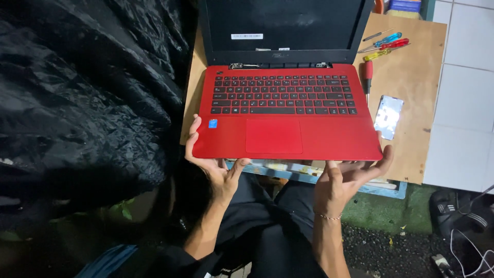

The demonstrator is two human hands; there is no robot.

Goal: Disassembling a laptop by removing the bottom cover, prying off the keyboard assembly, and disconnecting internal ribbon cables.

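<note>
A red laptop (329, 136) lies open on a low wooden board (411, 87), its dark screen tilted back and its hinge cover off. My left hand (208, 159) grips the laptop's front left corner, fingers up along the side edge. My right hand (350, 177) is palm-up under the front right corner, thumb at the right edge. The front of the laptop overhangs the board's near edge, above my knees.
Several screwdrivers (386, 45) lie on the board to the right of the screen, with a red-handled one (368, 74) beside the keyboard. A silver metal plate (388, 116) rests to the right of the laptop. Black plastic sheeting (82, 87) fills the left. White floor tiles (463, 103) lie at right.
</note>
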